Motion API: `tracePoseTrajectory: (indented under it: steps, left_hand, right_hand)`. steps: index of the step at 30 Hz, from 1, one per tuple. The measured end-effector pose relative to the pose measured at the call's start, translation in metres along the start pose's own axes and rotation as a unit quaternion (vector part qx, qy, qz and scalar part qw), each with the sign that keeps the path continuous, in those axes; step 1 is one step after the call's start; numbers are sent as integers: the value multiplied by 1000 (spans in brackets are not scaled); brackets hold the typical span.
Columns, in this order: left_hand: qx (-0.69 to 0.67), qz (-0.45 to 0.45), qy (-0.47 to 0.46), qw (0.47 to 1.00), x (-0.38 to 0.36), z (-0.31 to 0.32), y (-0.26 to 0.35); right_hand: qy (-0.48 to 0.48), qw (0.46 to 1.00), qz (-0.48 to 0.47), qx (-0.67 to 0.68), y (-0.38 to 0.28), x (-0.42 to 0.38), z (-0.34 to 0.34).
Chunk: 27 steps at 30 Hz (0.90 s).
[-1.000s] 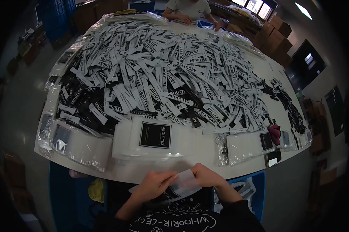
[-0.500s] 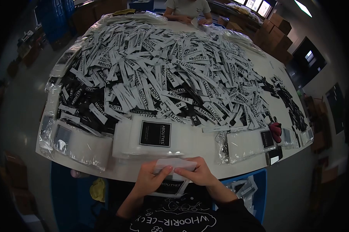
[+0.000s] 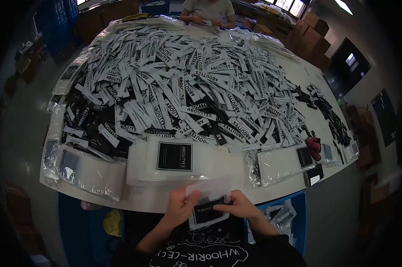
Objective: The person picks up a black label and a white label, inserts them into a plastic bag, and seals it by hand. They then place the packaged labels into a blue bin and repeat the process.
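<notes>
A translucent plastic bag with a black printed label [image 3: 207,212] is held between my two hands, close to my body at the table's front edge. My left hand [image 3: 182,205] pinches its upper left part, slightly blurred. My right hand [image 3: 241,205] grips its right side, the thumb lying over the black label. Just beyond my hands lies a stack of similar bags [image 3: 175,156], a black square label on the top one. Behind the stack, a large heap of white and black printed strips [image 3: 165,89] covers much of the table.
Wrapped bag packs [image 3: 92,171] lie front left, with another pack [image 3: 281,165] front right beside a dark red object [image 3: 314,148]. Blue bins [image 3: 72,227] stand below the table edge. A co-worker [image 3: 208,11] sits across the table [image 3: 143,196]. Cartons [image 3: 310,38] stand back right.
The bag's label now shows more fully and higher. My right hand has moved right and down onto the label, while my left hand is turned more upright. The view has shifted slightly.
</notes>
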<state>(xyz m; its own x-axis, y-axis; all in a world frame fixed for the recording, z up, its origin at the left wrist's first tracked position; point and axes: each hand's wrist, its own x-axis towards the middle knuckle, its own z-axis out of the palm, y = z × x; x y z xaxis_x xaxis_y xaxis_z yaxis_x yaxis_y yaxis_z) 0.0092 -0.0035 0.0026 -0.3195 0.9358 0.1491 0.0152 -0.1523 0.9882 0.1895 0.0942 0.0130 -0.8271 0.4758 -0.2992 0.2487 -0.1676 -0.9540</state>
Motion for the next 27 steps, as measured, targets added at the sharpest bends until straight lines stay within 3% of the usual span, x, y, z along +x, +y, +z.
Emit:
tracePoseTrajectory:
  steps: [1,4,6,7,9,10,12,14,16,17,19,23,25,27]
  left_hand:
    - [-1,60,-48,997,3,4,3]
    - [17,29,-60,998,7,-1,-4]
    - [19,5,-54,998,9,-6,-7]
    - [76,13,-27,997,10,-9,-10]
    - [132,23,-2,991,15,-8,-17]
    - [178,53,18,983,18,-5,-20]
    - [222,84,35,971,24,1,-25]
    - [375,181,46,908,34,6,-29]
    - [402,175,49,897,33,6,-45]
    - [427,165,49,888,31,4,-53]
    - [427,163,58,887,28,1,-61]
    - [406,159,70,897,26,-2,-64]
    - [404,162,76,897,27,-3,-63]
    - [399,167,80,898,28,-1,-62]
  right_hand:
    - [28,999,24,-16,2,-13,-15]
    - [74,988,75,-109,-9,-63,-66]
    - [-74,921,149,-353,-26,-94,-88]
    - [-72,921,150,-353,-32,-99,-85]
    - [33,900,165,-401,-39,-104,-80]
    - [35,900,167,-401,-39,-97,-79]
    - [113,930,1,-350,-35,-66,-79]
    - [198,903,-74,-375,-21,-22,-81]
    - [252,818,-175,-487,-12,27,-85]
    - [251,818,-180,-485,-6,48,-89]
    - [260,677,-215,-654,7,82,-97]
    - [239,678,-176,-673,17,107,-113]
    - [215,763,-185,-581,11,104,-110]
    - [211,767,-226,-562,-5,103,-97]
